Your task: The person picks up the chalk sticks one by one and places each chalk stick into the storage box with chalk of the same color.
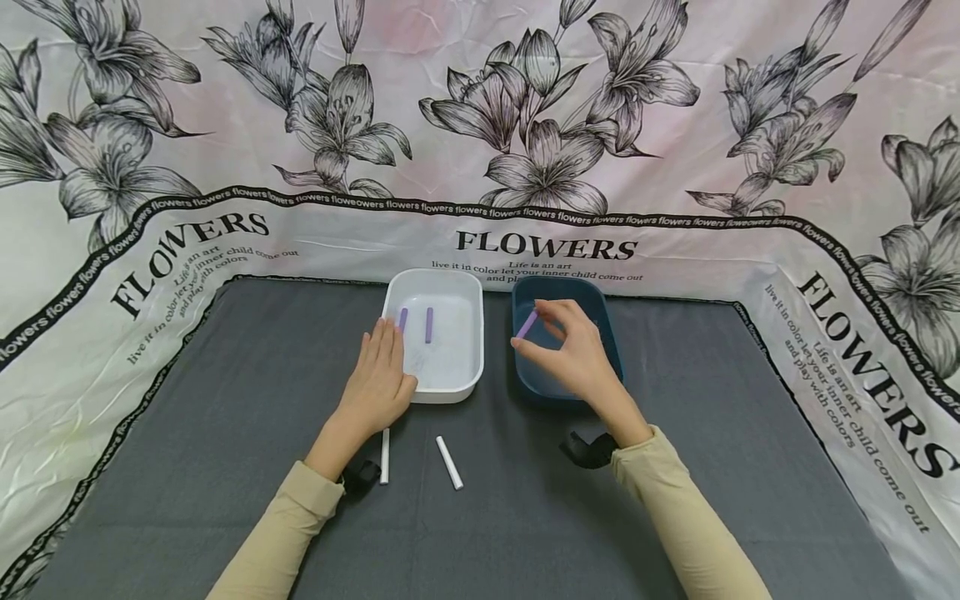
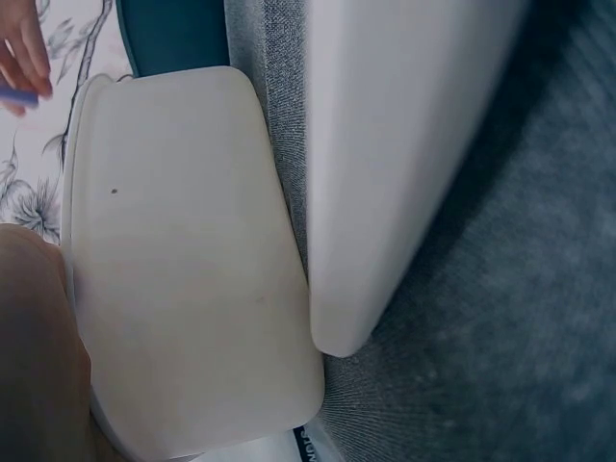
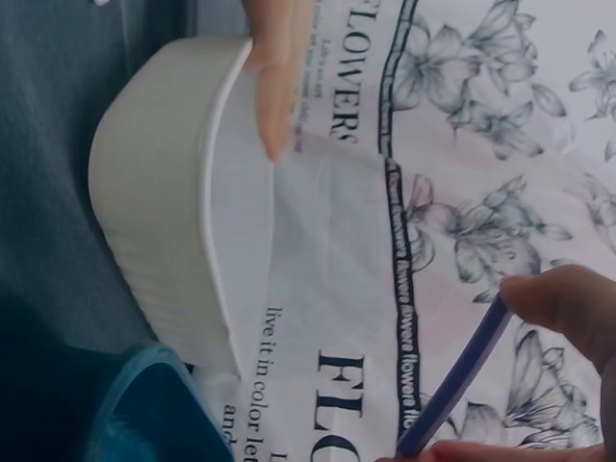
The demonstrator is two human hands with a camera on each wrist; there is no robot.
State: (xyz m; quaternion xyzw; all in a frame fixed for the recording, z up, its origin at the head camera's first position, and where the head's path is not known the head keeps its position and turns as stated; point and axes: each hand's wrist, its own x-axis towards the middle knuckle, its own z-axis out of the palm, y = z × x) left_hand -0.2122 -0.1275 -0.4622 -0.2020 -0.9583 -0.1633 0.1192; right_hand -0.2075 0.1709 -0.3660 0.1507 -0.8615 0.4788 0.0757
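Note:
My right hand (image 1: pixel 573 350) pinches a purple chalk stick (image 1: pixel 527 323) by its two ends, between thumb and a finger, over the dark blue tub (image 1: pixel 613 358). The right wrist view shows that same chalk (image 3: pixel 457 375) close up. At the white tub (image 1: pixel 468 392), my left hand (image 1: pixel 378 379) rests on the left rim with fingers straight and its thumb at the near corner. Two purple chalk sticks lie inside this tub: one (image 1: pixel 429 325) in full sight, the other (image 1: pixel 403 318) partly hidden by the left fingers.
Two white chalk sticks lie on the grey cloth in front of the white tub, one (image 1: pixel 450 462) to the right and one (image 1: pixel 385 457) near the left wrist. The tubs stand side by side with a narrow gap, against the flower-printed border (image 1: pixel 547 246).

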